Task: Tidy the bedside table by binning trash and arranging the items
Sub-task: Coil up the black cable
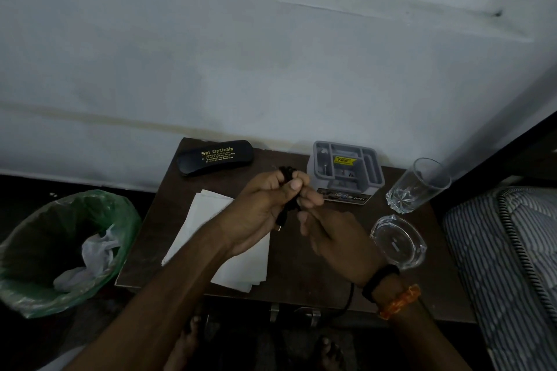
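Both hands are over the middle of the bedside table (168, 238). Left hand (259, 214): fingers curled tight, thumb pressed in, gripping a bundled black cable (287, 175). The coil sticks out above the fist; a loose end with a small plug hangs below the palm. Right hand (334, 235): fingers partly curled, fingertips at the cable just right of the left thumb; blurred, so can't tell if it's actually pinching. More black cable runs off the table's front edge under the right wrist.

Cable is off the surface, held above the white paper sheets (196, 220), in front of the grey plastic organizer (346, 166). Black spectacle case (214, 157) at back left, drinking glass (417, 187) and glass ashtray (398, 242) at right. Green-lined bin (64, 250) sits on the floor to the left, with crumpled white trash inside.
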